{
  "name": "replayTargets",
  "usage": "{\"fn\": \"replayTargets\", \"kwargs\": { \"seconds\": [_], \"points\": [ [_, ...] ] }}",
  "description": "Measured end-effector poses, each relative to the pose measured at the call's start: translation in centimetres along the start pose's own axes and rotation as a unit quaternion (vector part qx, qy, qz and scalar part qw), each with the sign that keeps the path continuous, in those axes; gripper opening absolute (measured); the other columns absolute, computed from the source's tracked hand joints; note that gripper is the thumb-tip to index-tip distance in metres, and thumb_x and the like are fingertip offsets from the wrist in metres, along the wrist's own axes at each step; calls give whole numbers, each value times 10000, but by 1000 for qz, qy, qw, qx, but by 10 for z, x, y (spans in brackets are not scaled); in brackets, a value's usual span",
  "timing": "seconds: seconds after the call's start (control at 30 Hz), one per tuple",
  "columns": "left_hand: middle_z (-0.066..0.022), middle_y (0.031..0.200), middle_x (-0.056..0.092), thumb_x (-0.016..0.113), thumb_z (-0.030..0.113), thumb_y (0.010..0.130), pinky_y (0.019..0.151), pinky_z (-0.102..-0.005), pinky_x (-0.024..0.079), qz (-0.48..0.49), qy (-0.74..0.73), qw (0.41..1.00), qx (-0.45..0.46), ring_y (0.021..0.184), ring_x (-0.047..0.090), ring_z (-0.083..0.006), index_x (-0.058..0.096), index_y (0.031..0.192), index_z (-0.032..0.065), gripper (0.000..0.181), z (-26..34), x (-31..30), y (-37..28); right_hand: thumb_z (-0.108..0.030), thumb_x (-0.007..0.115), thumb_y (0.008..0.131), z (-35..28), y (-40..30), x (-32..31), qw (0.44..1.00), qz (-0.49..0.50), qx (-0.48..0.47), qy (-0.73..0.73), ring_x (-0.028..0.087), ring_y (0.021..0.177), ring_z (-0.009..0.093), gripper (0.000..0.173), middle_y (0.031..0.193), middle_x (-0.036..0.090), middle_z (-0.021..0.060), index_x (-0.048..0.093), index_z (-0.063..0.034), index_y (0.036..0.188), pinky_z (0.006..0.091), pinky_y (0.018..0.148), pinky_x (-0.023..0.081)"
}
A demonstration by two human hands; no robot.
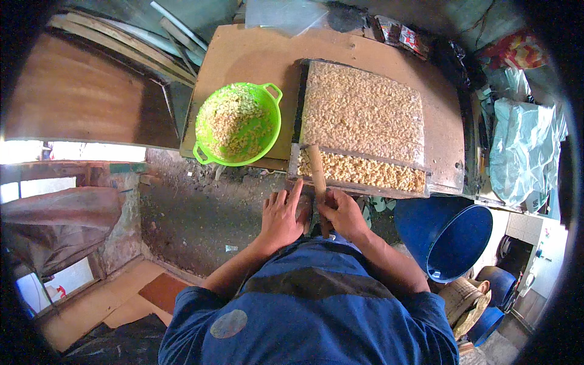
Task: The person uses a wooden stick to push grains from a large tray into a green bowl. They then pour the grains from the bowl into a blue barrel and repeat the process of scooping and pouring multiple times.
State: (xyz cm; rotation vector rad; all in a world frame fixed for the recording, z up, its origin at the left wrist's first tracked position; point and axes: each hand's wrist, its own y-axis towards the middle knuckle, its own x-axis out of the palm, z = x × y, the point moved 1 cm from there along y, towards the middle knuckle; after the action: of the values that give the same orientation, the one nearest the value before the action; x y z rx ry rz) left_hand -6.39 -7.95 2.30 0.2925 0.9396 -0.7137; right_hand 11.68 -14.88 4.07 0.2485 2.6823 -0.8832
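My right hand (343, 214) grips a wooden stick (316, 171), whose far end rests over the near-left corner of a shallow wooden frame (360, 187). Pale beans (365, 169) that look like soybeans fill this frame. Clear plastic sheet (362, 107) covers most of them, leaving a strip of beans bare along the near side. My left hand (284, 216) holds nothing; its index finger reaches to the frame's front edge. Left of the frame stands a lime-green plastic basin (258, 155) with two handles, partly filled with more pale beans (226, 118).
Both the frame and basin stand on a brown board tabletop (255, 50). A large blue plastic barrel (419, 232) is close by my right arm. Plastic bags (522, 146) hang or lie at the right. Wooden planks (132, 45) lean at the back left.
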Motion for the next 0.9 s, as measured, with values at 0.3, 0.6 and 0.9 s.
{"fn": "replayTargets", "kwargs": {
  "seconds": [0.3, 0.6, 0.9],
  "points": [
    [-180, 1089, 557, 719, 173, 774, 888, -522, 440, 15, -3, 1000, -8, 1020, 558, -399, 312, 1568, 75, 897, -18, 8, -9, -165, 740, 916, 7, 21, 36, 1000, -15, -24, -9, 667, 853, 177, 264, 949, 715, 121, 639, 15, 1081, 360, 774, 539],
    [-201, 1096, 565, 678, 171, 805, 876, -519, 449, 45, 1, 999, 0, 1021, 554, -405, 313, 1569, 76, 852, -34, 13, -21, -181, 726, 910, 40, -16, -4, 993, 112, 25, 30, 675, 764, 232, 233, 880, 690, 123, 617, 10, 987, 376, 708, 539],
    [-237, 1114, 560, 687, 182, 833, 919, -524, 433, -24, -25, 998, -59, 1042, 544, -440, 327, 1562, 77, 820, -59, 28, -24, -183, 742, 884, 20, -5, 6, 997, 74, 11, 10, 697, 815, 287, 258, 911, 698, 176, 629, 11, 1012, 413, 749, 543]
  ]
}}
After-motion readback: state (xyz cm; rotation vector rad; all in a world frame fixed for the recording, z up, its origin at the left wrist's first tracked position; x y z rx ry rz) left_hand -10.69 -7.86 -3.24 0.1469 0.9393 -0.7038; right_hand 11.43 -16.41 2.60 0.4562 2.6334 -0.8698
